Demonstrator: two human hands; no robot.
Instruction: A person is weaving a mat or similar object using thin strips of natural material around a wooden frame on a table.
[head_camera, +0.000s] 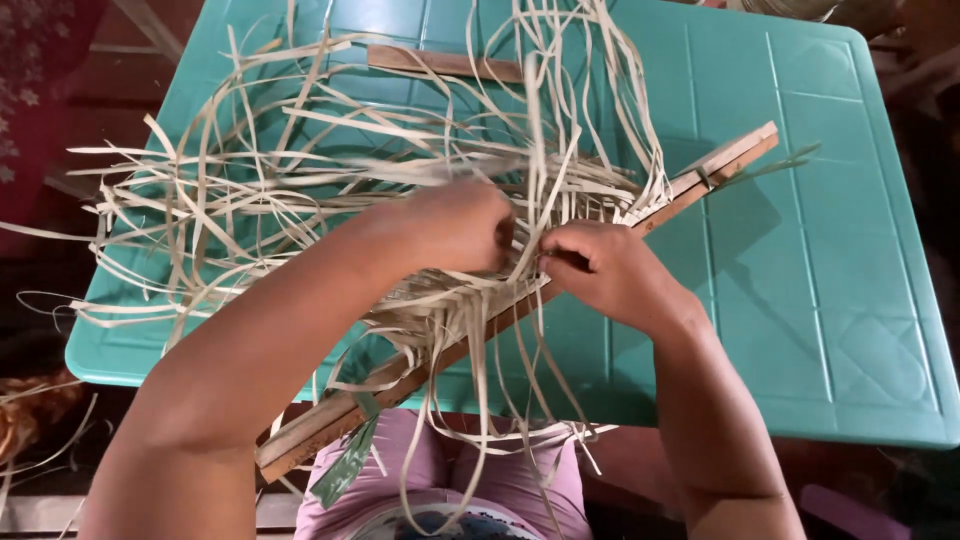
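At the frame's centre, the left hand (455, 228) and right hand (600, 268) are pinching pale straw strips (300, 160) over a slanted wooden slat (690, 185), fingers pressed together. Loose strips are sprawling toward the upper left across the green worktop (850, 250).

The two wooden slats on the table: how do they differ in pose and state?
The long slat runs diagonally across the table and past its near edge; the short slat lies almost level at the far side. Strips are woven along the long slat, where both hands, left and right, work; the short slat lies untouched, merely crossed by loose strips. Both are flat brown wood.
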